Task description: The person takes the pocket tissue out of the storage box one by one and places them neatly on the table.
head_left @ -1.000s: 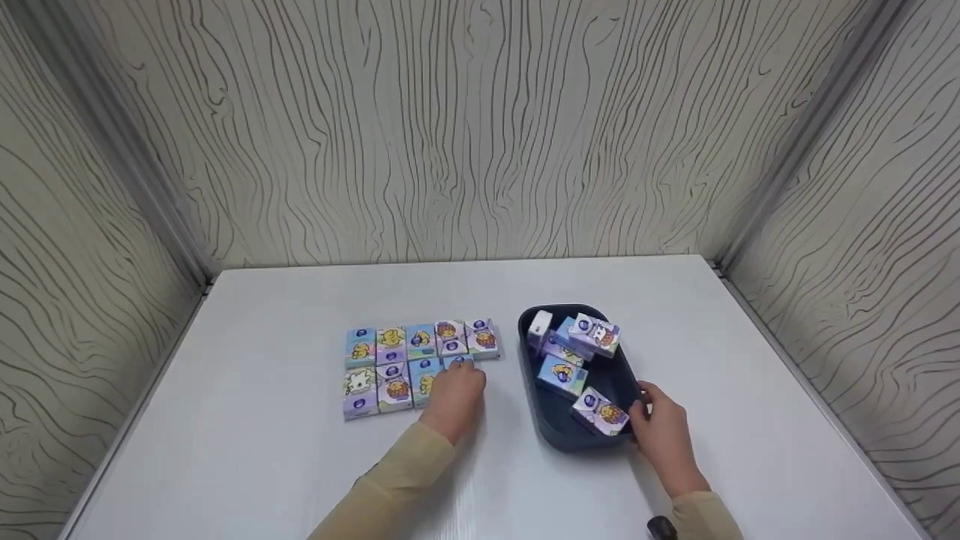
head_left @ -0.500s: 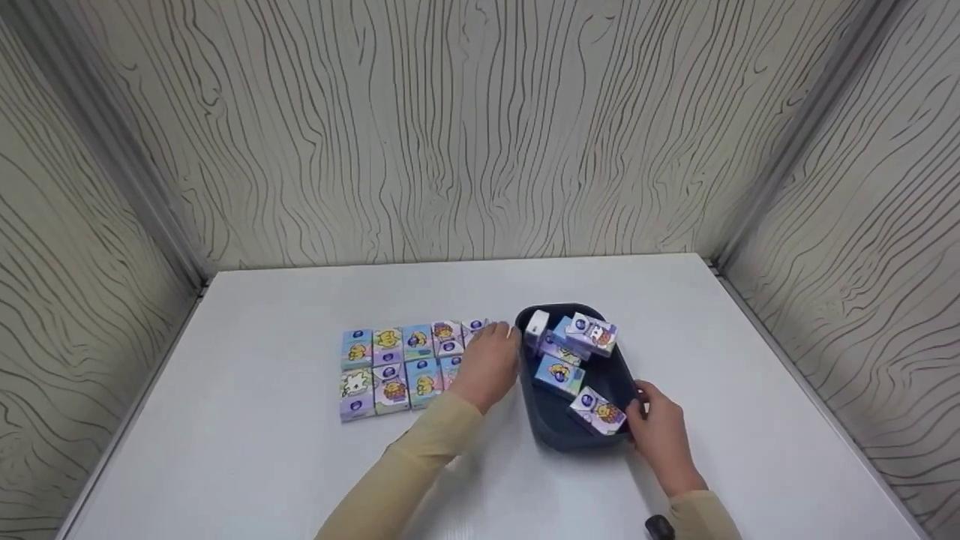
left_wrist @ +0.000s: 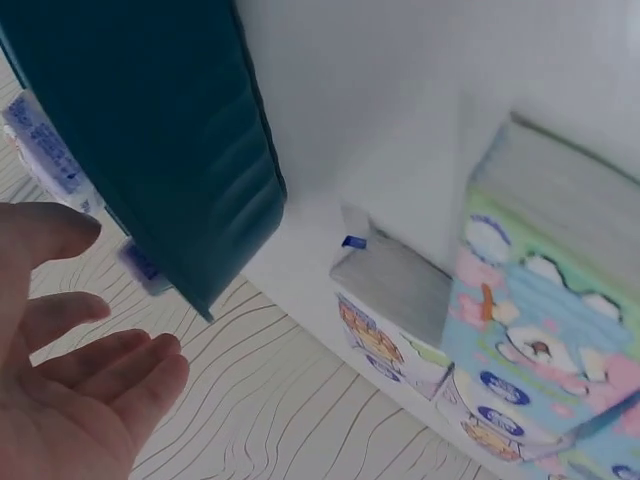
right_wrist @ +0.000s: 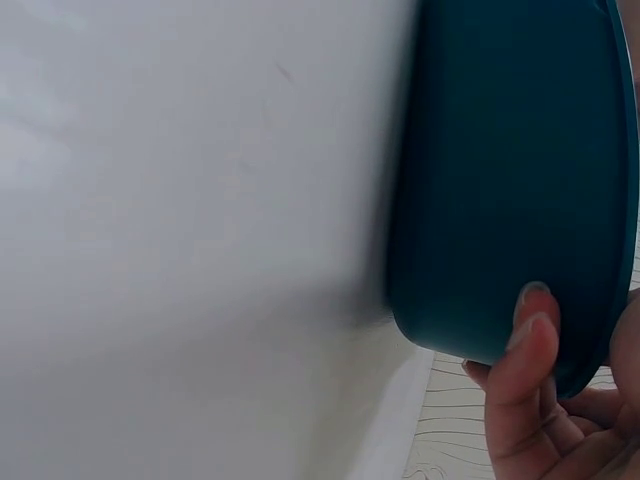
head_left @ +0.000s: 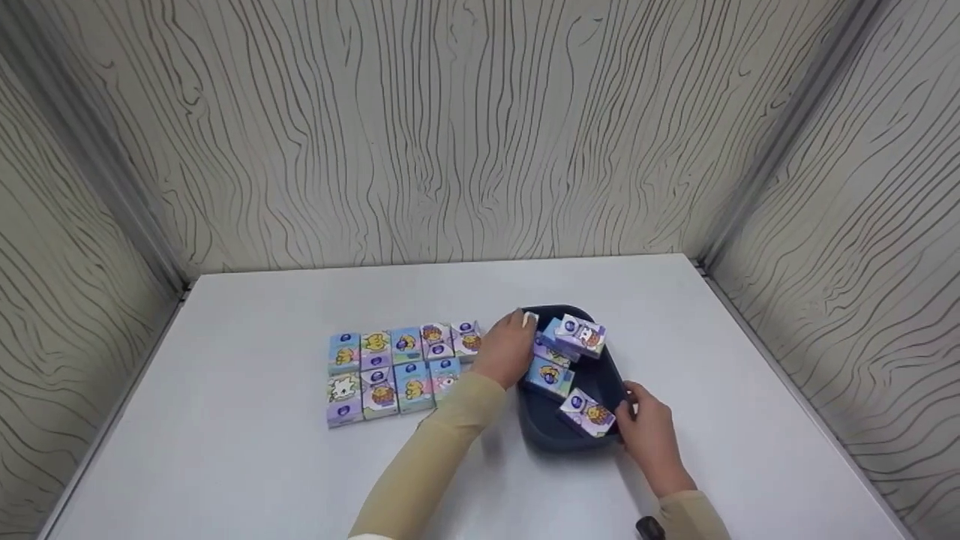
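Observation:
A dark blue plastic bin (head_left: 551, 429) stands right of centre, with several small cartoon-printed tissue packs lying loose inside. My left hand (head_left: 506, 351) is at its left rim, fingers reaching over beside a pack with a white end (head_left: 530, 318). In the left wrist view, this hand's fingers (left_wrist: 140, 385) are spread and relaxed, holding nothing, close to packs that show above the rim. My right hand (head_left: 651, 427) grips the bin's near right rim. Its fingers (right_wrist: 535, 355) press the outer wall in the right wrist view.
Left of the bin, tissue packs (head_left: 379, 390) lie flat in two neat rows, side by side. My left forearm covers the right end of the near row. The white table (head_left: 247, 450) is bounded by patterned panels (head_left: 420, 150) at the back and sides.
My left hand has left the near row's right end, where a pack now lies, and moved up and right to the bin. My right hand keeps its hold; the view has shifted slightly.

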The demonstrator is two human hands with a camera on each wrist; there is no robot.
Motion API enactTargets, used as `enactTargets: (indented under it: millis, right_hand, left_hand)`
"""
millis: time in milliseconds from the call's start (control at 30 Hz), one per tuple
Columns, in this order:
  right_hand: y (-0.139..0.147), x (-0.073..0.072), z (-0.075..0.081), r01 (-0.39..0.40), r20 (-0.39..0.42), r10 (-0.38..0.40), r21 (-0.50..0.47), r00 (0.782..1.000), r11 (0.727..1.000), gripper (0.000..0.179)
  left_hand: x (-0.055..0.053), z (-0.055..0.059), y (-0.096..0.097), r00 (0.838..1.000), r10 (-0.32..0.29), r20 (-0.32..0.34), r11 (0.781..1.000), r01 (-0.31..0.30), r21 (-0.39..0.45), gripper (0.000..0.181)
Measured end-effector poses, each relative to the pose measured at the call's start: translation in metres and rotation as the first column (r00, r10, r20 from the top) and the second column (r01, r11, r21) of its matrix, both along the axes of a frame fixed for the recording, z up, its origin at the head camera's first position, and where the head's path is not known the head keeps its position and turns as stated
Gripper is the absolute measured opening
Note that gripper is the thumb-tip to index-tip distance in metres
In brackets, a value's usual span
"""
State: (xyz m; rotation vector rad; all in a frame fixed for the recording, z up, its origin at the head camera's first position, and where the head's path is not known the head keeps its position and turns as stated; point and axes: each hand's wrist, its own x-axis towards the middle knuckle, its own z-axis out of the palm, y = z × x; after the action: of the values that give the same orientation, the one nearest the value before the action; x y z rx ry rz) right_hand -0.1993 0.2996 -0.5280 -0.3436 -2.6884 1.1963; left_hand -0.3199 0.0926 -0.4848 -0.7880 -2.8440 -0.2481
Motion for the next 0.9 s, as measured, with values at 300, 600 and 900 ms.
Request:
enactTargets:
  millis: [300,600,900]
  right_hand:
    - [-0.004,0.001,0.000,0.007,-0.002,-0.007,0.004,1.000,1.000,0.039]
    - [-0.005,0.002,0.001,0.005,-0.012,-0.005,0.002,1.000,1.000,0.038]
    - [0.000,-0.001,-0.001,0.012,-0.055,-0.008,0.060,0.998,0.998,0.036]
  left_hand:
    - [0.000,-0.005,0.013,0.998,0.019,-0.057,1.000,-0.019,0.011,0.018]
    - [0.004,-0.007,0.018,0.997,0.071,0.023,0.987,-0.073,0.144,0.028]
    - [0.006,-0.003,0.013,0.991,0.095,0.091,0.962,-0.115,0.248,0.029]
